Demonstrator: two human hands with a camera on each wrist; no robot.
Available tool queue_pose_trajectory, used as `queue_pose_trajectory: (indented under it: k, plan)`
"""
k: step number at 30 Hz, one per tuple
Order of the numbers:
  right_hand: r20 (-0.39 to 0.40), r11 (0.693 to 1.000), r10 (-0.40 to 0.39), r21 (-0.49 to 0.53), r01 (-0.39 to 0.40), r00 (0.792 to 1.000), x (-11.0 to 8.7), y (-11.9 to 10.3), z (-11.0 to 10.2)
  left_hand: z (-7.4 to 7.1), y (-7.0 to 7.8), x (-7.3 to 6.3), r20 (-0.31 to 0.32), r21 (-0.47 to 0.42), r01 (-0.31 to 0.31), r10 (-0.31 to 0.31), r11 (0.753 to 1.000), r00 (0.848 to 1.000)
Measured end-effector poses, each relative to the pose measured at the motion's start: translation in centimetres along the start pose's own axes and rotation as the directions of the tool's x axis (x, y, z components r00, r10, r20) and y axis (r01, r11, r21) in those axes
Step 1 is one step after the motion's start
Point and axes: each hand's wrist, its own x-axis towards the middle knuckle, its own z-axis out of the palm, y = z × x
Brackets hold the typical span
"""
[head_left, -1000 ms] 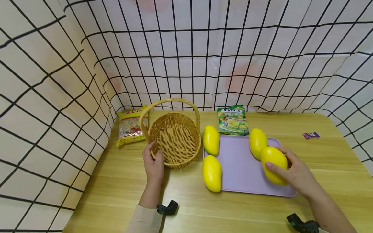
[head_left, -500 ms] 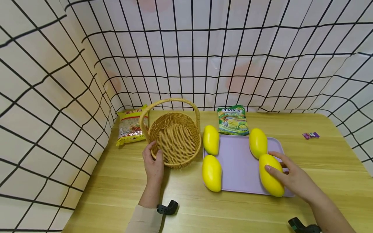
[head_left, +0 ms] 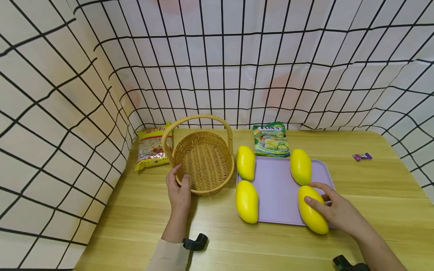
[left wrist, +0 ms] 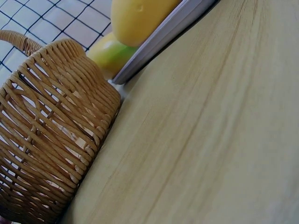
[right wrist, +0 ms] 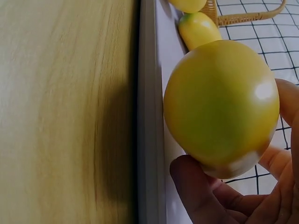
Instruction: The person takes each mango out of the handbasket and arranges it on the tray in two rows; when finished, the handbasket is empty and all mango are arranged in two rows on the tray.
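Note:
My left hand (head_left: 179,194) holds the near-left rim of a round wicker basket (head_left: 207,165) with a tall handle, thumb and forefinger at its edge. In the left wrist view the basket's woven side (left wrist: 56,126) fills the left, and the hand is mostly hidden. My right hand (head_left: 339,210) grips a yellow mango (head_left: 312,210) over the near-right corner of a lilac tray (head_left: 276,192). In the right wrist view the thumb and fingers curl round this mango (right wrist: 219,107). Another mango (head_left: 300,166) lies at the tray's far right; two more, far (head_left: 245,163) and near (head_left: 246,202), line its left edge.
A yellow food packet (head_left: 153,146) lies left of the basket. Behind the tray is a green candy bag (head_left: 271,140). Small purple wrapped sweets (head_left: 362,157) lie far right on the wooden table (head_left: 217,244). Black-gridded white cloth (head_left: 230,75) encloses the back and sides.
My right hand has brought its mango nearer and slightly left, lower toward the tray's near-right corner and apart from the far-right mango. The left hand and basket have stayed put.

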Motion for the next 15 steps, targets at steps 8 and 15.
queue_pose_trajectory:
  k: [8, 15]
  plan:
    - [-0.003, 1.000, 0.004, -0.028, -0.004, 1.000, 0.19, -0.02, 0.12, -0.01, -0.07, 0.11, 0.001, -0.011, 0.017, -0.017, 1.000, 1.000]
    - [-0.016, 0.999, 0.000, -0.043, -0.001, 1.000, 0.47, -0.18, 0.41, 0.00, -0.03, 0.06, 0.005, -0.017, 0.021, -0.021, 1.000, 1.000]
